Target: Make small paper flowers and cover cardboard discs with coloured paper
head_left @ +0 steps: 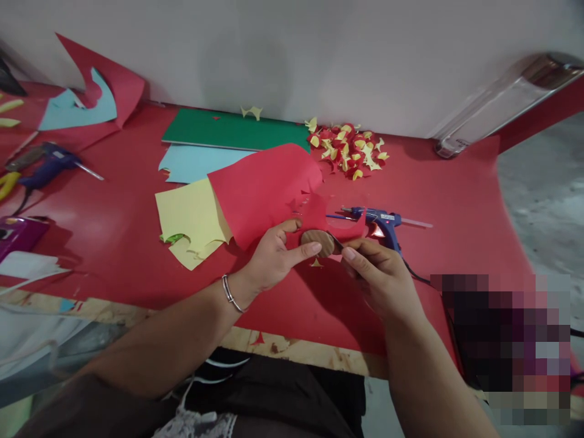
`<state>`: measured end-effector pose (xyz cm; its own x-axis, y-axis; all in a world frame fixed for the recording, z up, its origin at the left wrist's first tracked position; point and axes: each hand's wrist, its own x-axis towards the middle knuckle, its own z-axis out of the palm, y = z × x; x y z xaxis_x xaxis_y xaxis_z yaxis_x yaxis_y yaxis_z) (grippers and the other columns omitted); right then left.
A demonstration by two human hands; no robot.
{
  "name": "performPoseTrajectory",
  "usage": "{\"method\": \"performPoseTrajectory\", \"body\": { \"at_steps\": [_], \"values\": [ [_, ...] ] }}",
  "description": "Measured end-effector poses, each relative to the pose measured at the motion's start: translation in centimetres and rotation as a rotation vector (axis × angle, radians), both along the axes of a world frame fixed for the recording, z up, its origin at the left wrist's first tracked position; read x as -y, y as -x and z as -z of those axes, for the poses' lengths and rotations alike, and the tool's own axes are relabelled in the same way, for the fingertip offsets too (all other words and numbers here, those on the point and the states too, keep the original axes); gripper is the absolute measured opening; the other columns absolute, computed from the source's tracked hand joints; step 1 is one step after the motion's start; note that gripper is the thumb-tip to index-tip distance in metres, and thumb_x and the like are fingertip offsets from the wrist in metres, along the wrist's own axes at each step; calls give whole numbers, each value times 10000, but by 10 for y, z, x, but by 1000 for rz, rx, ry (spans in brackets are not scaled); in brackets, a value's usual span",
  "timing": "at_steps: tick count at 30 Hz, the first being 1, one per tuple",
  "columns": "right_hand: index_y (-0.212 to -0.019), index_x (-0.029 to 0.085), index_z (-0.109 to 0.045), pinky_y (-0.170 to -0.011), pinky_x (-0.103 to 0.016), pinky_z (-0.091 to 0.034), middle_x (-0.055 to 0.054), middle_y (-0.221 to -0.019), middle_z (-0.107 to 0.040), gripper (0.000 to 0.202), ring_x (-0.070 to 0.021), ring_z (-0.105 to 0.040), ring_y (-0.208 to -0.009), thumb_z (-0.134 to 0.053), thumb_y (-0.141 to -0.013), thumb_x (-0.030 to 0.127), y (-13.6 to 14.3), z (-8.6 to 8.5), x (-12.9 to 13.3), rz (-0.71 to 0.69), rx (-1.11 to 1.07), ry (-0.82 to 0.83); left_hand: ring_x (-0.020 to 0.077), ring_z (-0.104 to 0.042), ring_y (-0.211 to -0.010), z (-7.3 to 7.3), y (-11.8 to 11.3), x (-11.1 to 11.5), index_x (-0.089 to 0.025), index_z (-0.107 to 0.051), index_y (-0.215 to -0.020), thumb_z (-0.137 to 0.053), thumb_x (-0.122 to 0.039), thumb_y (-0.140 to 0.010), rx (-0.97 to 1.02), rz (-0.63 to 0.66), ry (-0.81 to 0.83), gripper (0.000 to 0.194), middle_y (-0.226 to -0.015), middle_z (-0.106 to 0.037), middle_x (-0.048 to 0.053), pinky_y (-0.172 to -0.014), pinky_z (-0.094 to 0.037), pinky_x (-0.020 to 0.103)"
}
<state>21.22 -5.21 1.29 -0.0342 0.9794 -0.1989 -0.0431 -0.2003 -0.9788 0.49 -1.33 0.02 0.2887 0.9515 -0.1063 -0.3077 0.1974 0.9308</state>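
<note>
Thumb on top, my left hand [278, 255] pinches a round brown disc [321, 243] with wood-like streaks against a sheet of red paper [269, 188]. A cut piece of that red paper stands up behind the disc. In my right hand [376, 267] is a thin dark-tipped tool [336, 241], its tip at the disc's right edge; most of it is hidden by my fingers, so its kind is unclear. Just beyond my right hand lies a blue glue gun [383, 220] with a clear stick. A pale yellow scrap [316, 263] lies below the disc.
Pale yellow paper [182, 207], light blue paper [201, 163] and a green board [228, 131] lie left of the red sheet. Red and yellow scraps [349, 149] are piled at the back. Another glue gun [50, 164] rests far left. A clear cylinder [497, 103] stands at back right.
</note>
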Motion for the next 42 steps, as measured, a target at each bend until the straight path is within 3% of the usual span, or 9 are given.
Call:
{"method": "performPoseTrajectory", "body": {
  "at_steps": [6,15,20,26,29,32,37,42],
  "values": [
    [-831,176,-746,-495,-239,-260,45,-625,-513,387,-76,-362,-541,-858,-899,540,-3,4,1,-20,34,-21,148,-705,-810,3,3,2,-182,-687,-1045,-1015,-385,-699,-7,-55,143,518,-897,-768,0,-878,-585,345],
    [-845,179,-748,-502,-251,-290,38,-630,-511,404,-96,-372,-549,-829,-899,571,-2,4,0,-24,119,-57,191,-723,-859,-2,2,0,-175,-762,-856,-976,-467,-740,12,15,11,381,-877,-770,35,-900,-599,375],
    [-827,179,-745,-512,-252,-287,39,-625,-521,392,-93,-376,-550,-845,-896,552,-4,7,0,-12,128,-60,184,-725,-823,-3,1,-1,-194,-757,-941,-1026,-422,-661,56,-37,53,451,-847,-761,9,-862,-618,363],
    [-841,174,-751,-516,-252,-287,40,-622,-523,388,-93,-385,-552,-842,-907,546,-4,9,0,-12,119,-67,220,-744,-934,-5,1,-1,-186,-781,-977,-1014,-391,-672,82,-5,47,435,-957,-792,55,-987,-601,421],
    [-840,173,-746,-509,-254,-283,38,-619,-528,397,-92,-384,-543,-849,-898,552,-3,8,0,-6,124,-66,183,-680,-816,-6,2,-2,-180,-751,-821,-982,-421,-726,68,28,11,347,-831,-727,31,-920,-585,404],
    [-837,171,-743,-499,-255,-269,44,-609,-514,404,-84,-357,-525,-850,-893,557,-2,7,-1,-4,128,-59,162,-609,-721,-5,3,-3,-185,-678,-697,-951,-454,-766,73,70,-27,390,-726,-637,7,-825,-572,389],
    [-826,175,-741,-503,-252,-279,38,-614,-515,403,-91,-382,-541,-846,-893,559,-3,7,-2,-14,130,-72,154,-618,-740,3,2,-6,-169,-734,-768,-997,-421,-695,81,25,-11,371,-752,-674,7,-796,-564,343],
    [-821,174,-750,-500,-250,-267,36,-615,-521,412,-82,-377,-533,-870,-869,565,-4,8,-2,0,136,-68,146,-646,-758,9,0,-8,-147,-773,-811,-1001,-404,-705,148,63,-4,360,-779,-717,21,-787,-555,311]
  ]
}}
